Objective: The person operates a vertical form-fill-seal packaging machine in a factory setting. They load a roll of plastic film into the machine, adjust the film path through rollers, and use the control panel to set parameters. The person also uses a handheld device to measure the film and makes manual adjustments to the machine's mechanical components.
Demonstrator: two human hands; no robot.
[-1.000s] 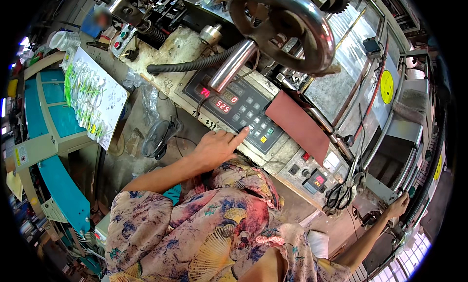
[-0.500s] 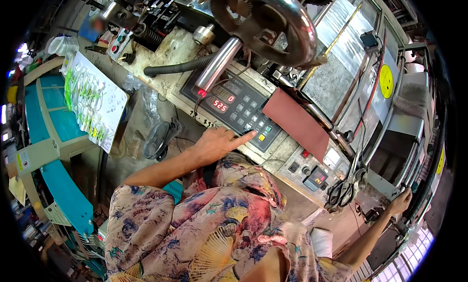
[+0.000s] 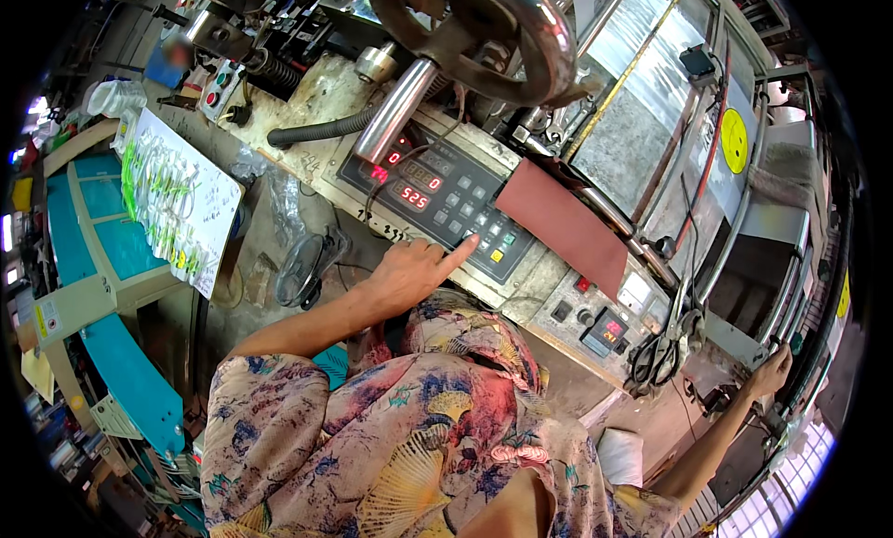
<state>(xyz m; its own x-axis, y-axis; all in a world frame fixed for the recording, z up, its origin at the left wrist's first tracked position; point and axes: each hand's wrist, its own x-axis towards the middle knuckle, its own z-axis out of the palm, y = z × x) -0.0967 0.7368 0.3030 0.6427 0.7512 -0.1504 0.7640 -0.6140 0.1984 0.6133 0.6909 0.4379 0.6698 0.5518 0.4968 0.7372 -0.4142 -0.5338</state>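
My left hand point(image 3: 409, 273) points across a dark control panel point(image 3: 433, 147) with its index finger stretched out, the fingertip at a small key in the lower rows. Its other fingers are curled, and it holds nothing. Red digits glow on the panel's displays, and a yellow key point(image 3: 497, 255) sits near that fingertip. Far to the right, my right hand point(image 3: 770, 371) is closed at the end of the machine's metal rails point(image 3: 777, 305); what its fingers grip is too small to tell. A reddish-brown flat sheet point(image 3: 563, 226) covers the panel's right side.
A large metal handwheel point(image 3: 549, 36) with a shiny handle point(image 3: 395, 110) overhangs the panel. Scissors point(image 3: 660, 352) hang at the machine's front edge, beside a small red-digit controller point(image 3: 606, 332). At left stands a white board point(image 3: 219, 212) with green-and-white strips; a small fan point(image 3: 302, 270) is nearby.
My left index fingertip has shifted slightly left along the keys. My right hand stays by the rails, a little higher in view. More red digits show on the panel as the view shifts.
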